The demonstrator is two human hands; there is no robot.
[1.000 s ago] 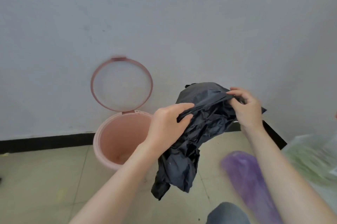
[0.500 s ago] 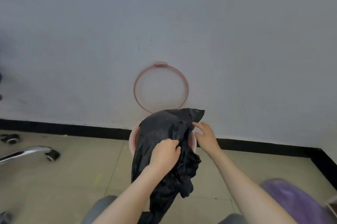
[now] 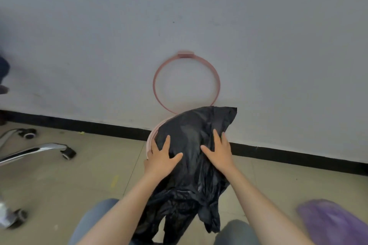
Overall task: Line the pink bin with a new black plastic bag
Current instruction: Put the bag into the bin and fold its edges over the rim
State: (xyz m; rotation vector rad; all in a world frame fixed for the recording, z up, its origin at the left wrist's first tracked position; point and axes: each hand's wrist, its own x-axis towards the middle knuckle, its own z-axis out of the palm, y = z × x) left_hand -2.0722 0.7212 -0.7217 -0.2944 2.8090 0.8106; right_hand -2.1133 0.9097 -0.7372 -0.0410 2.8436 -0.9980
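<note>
Two bare hands, left (image 3: pixel 161 158) and right (image 3: pixel 218 152), lie flat with fingers spread on a black bag (image 3: pixel 191 157). It drapes over the pink bin (image 3: pixel 152 137) by the wall, its ring lid (image 3: pixel 186 83) raised.

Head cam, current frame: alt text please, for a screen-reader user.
Both hands, left hand and right hand, press flat on a crumpled black plastic bag draped over a pink bin by a white wall, its ring lid raised.

grey wall (image 3: pixel 99 25), tiled floor (image 3: pixel 49 185)
</note>
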